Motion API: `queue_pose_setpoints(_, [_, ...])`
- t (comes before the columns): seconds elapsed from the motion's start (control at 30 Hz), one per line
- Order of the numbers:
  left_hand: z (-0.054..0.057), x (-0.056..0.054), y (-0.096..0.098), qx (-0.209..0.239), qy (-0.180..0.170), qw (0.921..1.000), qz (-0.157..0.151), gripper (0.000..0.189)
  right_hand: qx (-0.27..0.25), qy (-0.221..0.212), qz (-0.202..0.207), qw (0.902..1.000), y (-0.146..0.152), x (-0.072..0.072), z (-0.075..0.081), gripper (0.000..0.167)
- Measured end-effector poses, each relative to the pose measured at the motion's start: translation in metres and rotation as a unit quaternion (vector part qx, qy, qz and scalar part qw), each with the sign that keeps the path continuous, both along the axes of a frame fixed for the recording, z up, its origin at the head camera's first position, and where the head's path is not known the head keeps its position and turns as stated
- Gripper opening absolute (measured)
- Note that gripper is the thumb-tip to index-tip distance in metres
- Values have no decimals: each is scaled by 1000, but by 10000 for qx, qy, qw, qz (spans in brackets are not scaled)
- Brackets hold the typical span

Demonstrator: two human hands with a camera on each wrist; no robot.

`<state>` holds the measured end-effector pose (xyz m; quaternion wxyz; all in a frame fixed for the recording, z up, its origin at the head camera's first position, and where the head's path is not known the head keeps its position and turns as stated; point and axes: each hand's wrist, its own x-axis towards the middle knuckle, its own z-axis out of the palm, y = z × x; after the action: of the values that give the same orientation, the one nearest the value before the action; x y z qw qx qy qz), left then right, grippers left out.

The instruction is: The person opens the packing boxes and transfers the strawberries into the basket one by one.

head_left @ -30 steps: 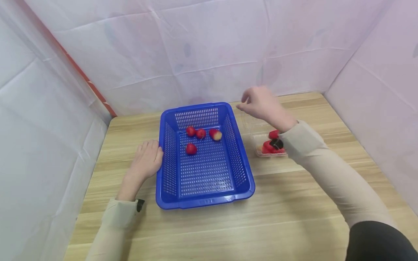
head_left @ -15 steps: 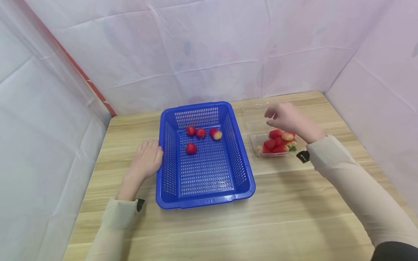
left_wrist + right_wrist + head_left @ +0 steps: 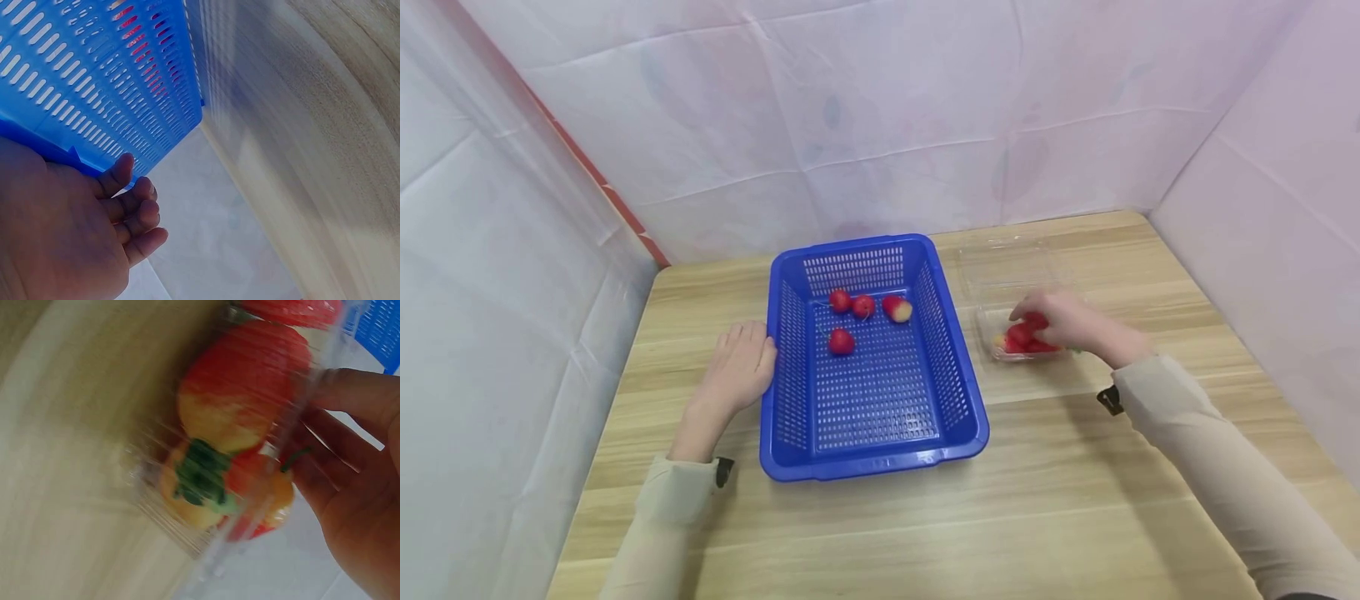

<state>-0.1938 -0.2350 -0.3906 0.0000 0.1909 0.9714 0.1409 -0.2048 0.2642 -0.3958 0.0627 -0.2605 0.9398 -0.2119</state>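
My left hand (image 3: pixel 741 367) rests at the left rim of a blue plastic basket (image 3: pixel 874 463); in the left wrist view its fingers (image 3: pixel 142 215) hang loosely by the rim. Inside the basket lie three round red fruits with thin stems, one of them a cherry-like fruit (image 3: pixel 841 342), and a red and pale yellow strawberry (image 3: pixel 897 309). My right hand (image 3: pixel 1063 321) reaches into a clear plastic box (image 3: pixel 992 337) of red strawberries (image 3: pixel 1021 337), its fingers spread around the fruit. The right wrist view shows a large red and yellow strawberry (image 3: pixel 244 384) through the box wall.
The box's clear lid (image 3: pixel 1007 260) lies folded back behind it. Everything stands on a wooden table (image 3: pixel 880 542). White sheets hang as walls at the back (image 3: pixel 887 125), left and right.
My right hand moves from beside the basket's far right corner, rightward and then down into the clear box among the strawberries. My left hand stays at the basket rim.
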Motion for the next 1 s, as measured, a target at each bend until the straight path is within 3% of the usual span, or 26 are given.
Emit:
queue_pose_setpoints(0.7, [2, 2, 0, -9, -167, 9999, 28, 27, 171, -285, -606, 9976, -7, 3, -18, 30])
queue_pose_setpoints(1.0, [4, 1, 1, -8, -105, 9999, -29, 27, 33, -24, -725, 9974, -7, 5, -16, 27])
